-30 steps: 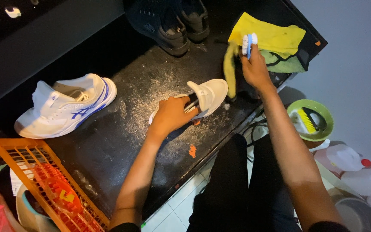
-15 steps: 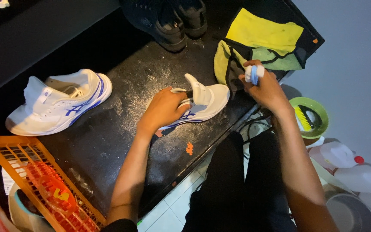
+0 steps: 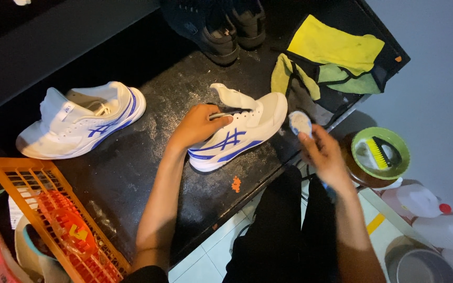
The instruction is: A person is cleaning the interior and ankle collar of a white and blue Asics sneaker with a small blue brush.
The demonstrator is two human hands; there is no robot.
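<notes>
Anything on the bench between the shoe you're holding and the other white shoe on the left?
In the head view, only bare dark bench top dusted with white powder lies between the held shoe and the other white shoe.

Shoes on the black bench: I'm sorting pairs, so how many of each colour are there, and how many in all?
White shoes with blue stripes: 2, one lying alone, one held by the left hand.
Black shoes: 2 at the back edge.
Total: 4.
</notes>
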